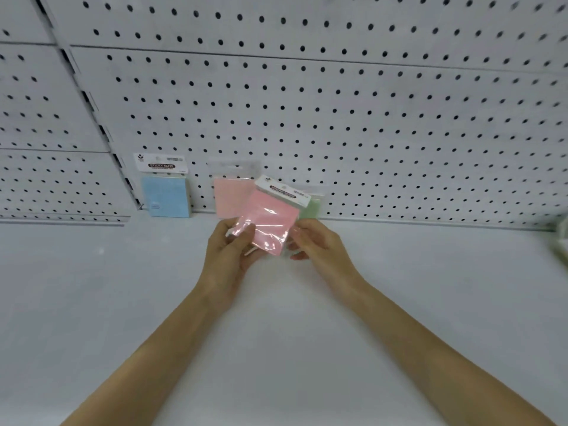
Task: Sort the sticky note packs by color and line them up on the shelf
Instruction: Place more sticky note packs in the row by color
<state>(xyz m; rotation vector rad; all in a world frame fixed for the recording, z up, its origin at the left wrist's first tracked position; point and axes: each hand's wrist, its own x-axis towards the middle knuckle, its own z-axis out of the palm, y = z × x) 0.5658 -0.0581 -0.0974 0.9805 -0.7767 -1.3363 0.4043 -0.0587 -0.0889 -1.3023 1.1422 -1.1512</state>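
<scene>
Holding a square pink sticky-note pack [270, 222] up off the flat white shelf [276, 333] w/ both hands; it sits right of, and nearer the camera than, the light-blue sticky-note pack [166, 195], used as ref point here. Held pack = pink pad inside a glossy clear plastic sleeve, white header card w/ dark label on top, whole thing tilted so the header leans to the right. The blue one stands upright against the white perforated pegboard wall [368, 118], pad in its own clear sleeve, white header reading "STICKY NOTE". Just right of the blue pack, w/ a small gap, a second pink pack [229, 195] leans on the same wall, sleeved too, header pale & hard to read. Further right of the blue pack a pale green pack [312, 207] peeks out behind the held one, mostly covered. Far right of the blue pack, at the frame edge, a blurry pale object [561, 241]; can't tell what. On the held pack's lower-left corner the left hand [230, 256] grips: thumb pressed on the front, fingers curled behind. At the lower-right edge of the sleeve the right hand [319, 250] pinches btw thumb & curled fingertips. Both forearms bare, reaching fwd over the shelf & converging at the pack.
</scene>
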